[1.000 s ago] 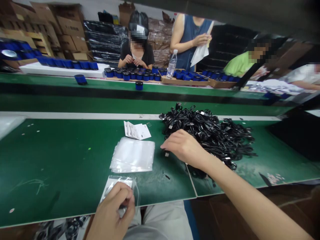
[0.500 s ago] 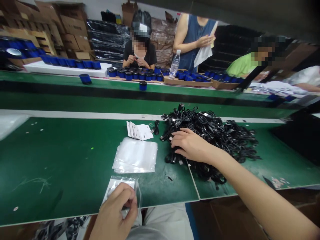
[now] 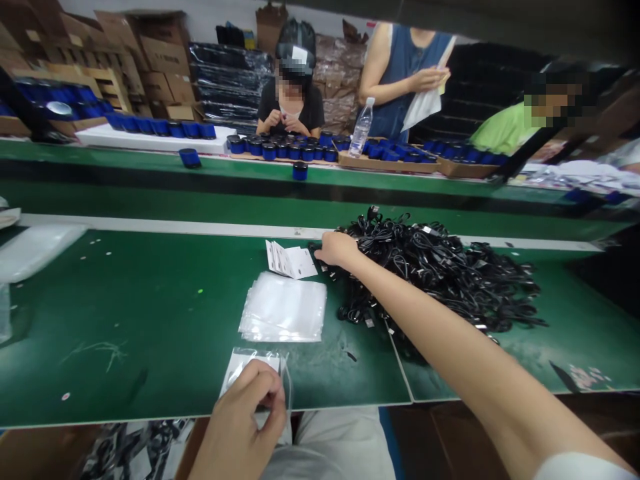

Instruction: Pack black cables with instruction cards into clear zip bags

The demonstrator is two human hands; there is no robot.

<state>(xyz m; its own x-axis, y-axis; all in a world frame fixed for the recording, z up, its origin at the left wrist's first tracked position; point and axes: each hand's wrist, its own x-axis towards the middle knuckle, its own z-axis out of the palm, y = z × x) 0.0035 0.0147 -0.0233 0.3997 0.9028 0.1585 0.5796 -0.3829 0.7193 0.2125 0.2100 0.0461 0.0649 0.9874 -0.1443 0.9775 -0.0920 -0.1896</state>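
Note:
Near the front edge of the bench, my left hand [image 3: 253, 400] pinches a clear plastic bag [image 3: 287, 383]. A white paper [image 3: 237, 363] shows inside it. My right hand [image 3: 340, 250] reaches to the left end of a heap of coiled black USB cables [image 3: 415, 260]. Its fingers are closed at a small black cable [image 3: 315, 247], mostly hidden under the hand. Just left of that hand lie folded white leaflets [image 3: 300, 262]. A stack of clear plastic bags [image 3: 285, 310] lies flat between the leaflets and my left hand.
A white strip [image 3: 200, 228] runs across the green bench [image 3: 165, 300]. More clear plastic [image 3: 40, 253] lies at the left. Beyond stand blue jars with black lids [image 3: 300, 171] and a water bottle [image 3: 361, 130]; several people are there. Below the bench is a box of packed bags [image 3: 140, 450].
My right hand has moved from the middle of the cable heap to the small cable at its left end and closed there. My left hand keeps its hold; the view has shifted slightly.

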